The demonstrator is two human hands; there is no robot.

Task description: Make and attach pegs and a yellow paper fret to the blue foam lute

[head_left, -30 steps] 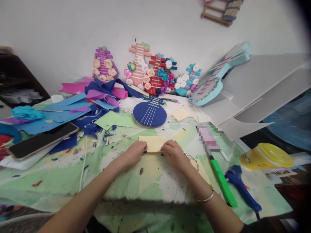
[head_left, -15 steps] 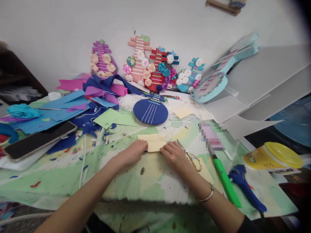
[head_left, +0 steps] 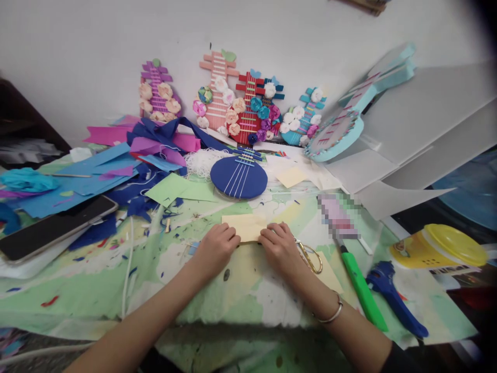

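A pale yellow piece of paper [head_left: 244, 226] lies between my hands, its near edge folded or creased. My left hand [head_left: 218, 246] is closed on its left end, and my right hand [head_left: 277, 248] is closed on its right end. Gold-handled scissors [head_left: 311, 257] lie just right of my right hand, their blades partly hidden by it. Beneath them is another pale yellow sheet [head_left: 330, 274]. Beyond the paper sits a small dark blue lute-shaped craft piece [head_left: 238, 177] with white strings.
Decorated lute crafts [head_left: 248, 111] lean against the wall. Blue and purple scraps, white yarn [head_left: 204, 163] and a phone [head_left: 58, 228] are on the left. A green-handled knife [head_left: 363, 290], a blue glue gun [head_left: 396, 298] and a yellow tub [head_left: 438, 246] stand or lie on the right.
My left hand has shifted its fingers along the left end of the paper, and my right hand's grip has moved slightly. The camera view has shifted a little.
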